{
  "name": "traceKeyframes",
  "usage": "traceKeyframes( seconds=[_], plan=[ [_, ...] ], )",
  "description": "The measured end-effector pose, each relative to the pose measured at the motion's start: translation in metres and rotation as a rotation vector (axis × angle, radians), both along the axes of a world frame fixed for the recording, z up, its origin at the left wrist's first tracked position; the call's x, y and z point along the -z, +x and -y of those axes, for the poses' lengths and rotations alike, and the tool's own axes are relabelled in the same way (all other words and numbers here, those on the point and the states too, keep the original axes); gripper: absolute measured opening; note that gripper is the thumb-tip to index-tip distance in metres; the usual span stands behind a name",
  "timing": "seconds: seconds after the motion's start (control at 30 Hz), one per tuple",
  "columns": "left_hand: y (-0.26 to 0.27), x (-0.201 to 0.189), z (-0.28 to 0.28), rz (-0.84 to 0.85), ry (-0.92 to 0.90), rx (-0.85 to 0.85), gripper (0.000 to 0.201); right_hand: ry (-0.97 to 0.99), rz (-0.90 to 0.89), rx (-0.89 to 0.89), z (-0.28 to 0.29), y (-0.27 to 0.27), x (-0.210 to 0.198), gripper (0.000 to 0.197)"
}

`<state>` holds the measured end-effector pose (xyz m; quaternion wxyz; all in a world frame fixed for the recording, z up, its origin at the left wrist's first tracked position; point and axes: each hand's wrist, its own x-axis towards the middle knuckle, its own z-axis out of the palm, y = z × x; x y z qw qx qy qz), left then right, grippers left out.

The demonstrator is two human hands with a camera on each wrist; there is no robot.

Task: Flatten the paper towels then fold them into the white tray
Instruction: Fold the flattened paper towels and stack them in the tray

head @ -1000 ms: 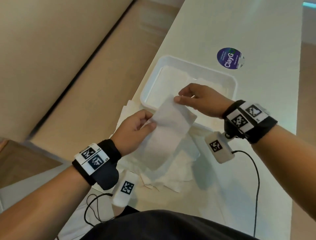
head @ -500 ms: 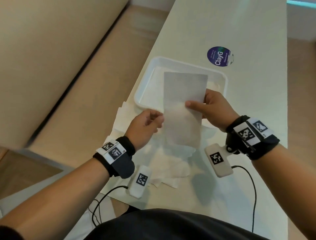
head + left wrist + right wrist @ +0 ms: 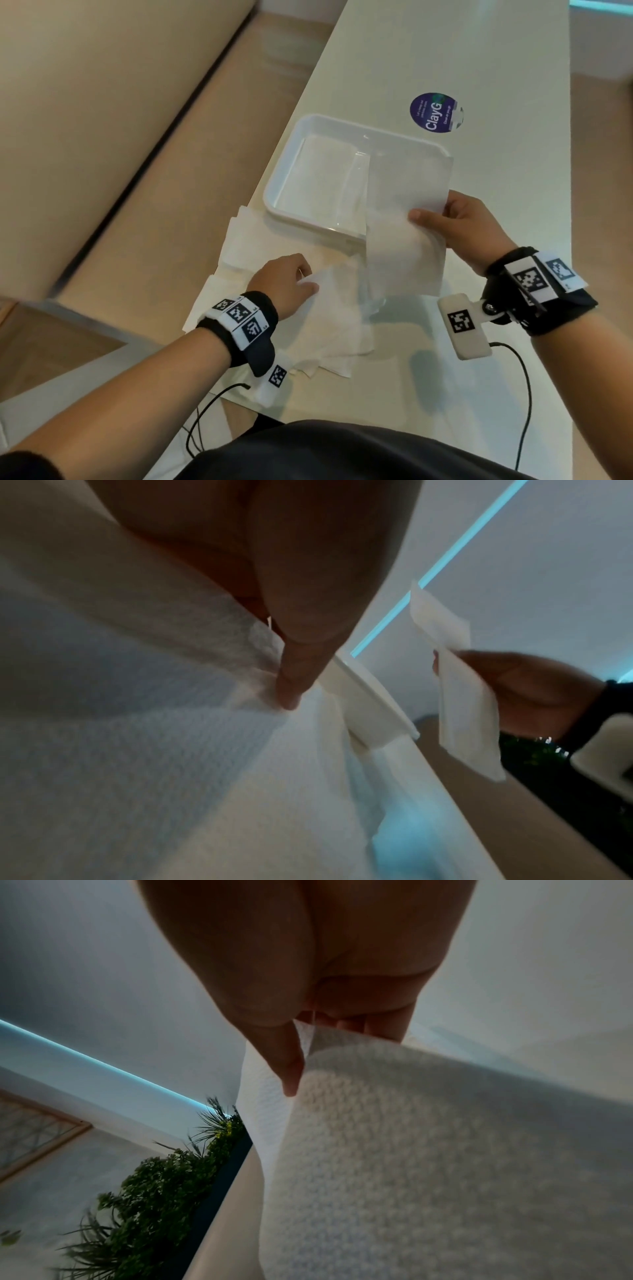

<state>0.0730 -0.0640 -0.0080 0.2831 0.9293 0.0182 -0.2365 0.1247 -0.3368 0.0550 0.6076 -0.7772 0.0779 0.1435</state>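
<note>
Right hand [image 3: 462,228] pinches folded towel [image 3: 406,226] upright; left hand [image 3: 284,284] grips pile [image 3: 335,329].

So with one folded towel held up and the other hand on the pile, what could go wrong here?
1. The right hand pinches the folded towel at one edge only, so it may fall open before reaching the white tray.
2. The left hand pinches a sheet on the loose pile; lifting it could drag neighbouring sheets.
3. Pile sheets reach the table's left edge and might slide off.
</note>
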Motion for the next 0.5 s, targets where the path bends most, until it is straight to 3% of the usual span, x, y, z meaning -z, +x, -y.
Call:
traceKeyframes(
  seconds=[0.23, 0.5],
  plan=[
    [0.007, -0.045, -0.003, 0.154, -0.326, 0.005, 0.004, -0.044, 0.016, 0.036, 0.01, 0.005, -0.001, 0.02],
    [0.073, -0.072, -0.003, 0.302, -0.56, -0.322, 0.002, -0.047, 0.029, 0.151, 0.005, 0.044, -0.014, 0.024]
  ],
)
